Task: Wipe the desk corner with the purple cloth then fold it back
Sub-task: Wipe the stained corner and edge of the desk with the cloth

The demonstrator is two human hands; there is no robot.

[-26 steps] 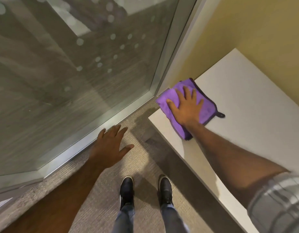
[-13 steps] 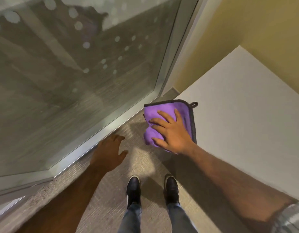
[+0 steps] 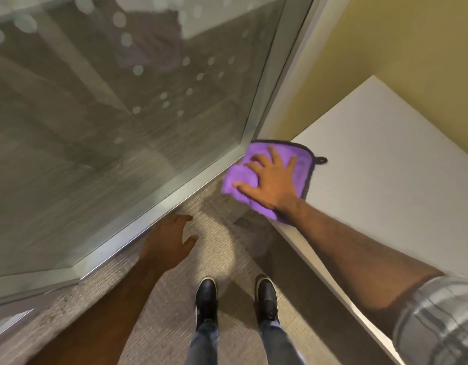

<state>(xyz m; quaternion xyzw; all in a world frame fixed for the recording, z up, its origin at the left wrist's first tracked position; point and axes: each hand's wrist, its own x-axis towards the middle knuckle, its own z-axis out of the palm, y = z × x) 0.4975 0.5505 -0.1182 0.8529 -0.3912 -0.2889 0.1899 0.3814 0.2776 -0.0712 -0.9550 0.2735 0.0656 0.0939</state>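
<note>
Half of the purple cloth [image 3: 275,164] is hanging past the desk [image 3: 385,164] corner, so I'm risking it sliding to the carpet [image 3: 227,259]. My right hand [image 3: 273,184] is pressing it flat, fingers spread; my left hand [image 3: 168,242] is hovering empty and loosely open.

I see the cloth [image 3: 301,159] on the surface's [image 3: 385,180] far-left corner, under my right hand [image 3: 272,184]; glass wall [image 3: 122,114] left.

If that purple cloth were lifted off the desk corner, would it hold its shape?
Probably not. The soft purple cloth with dark trim bunches under the right hand and droops past the white desk edge, so it looks floppy. It is likely light.
</note>
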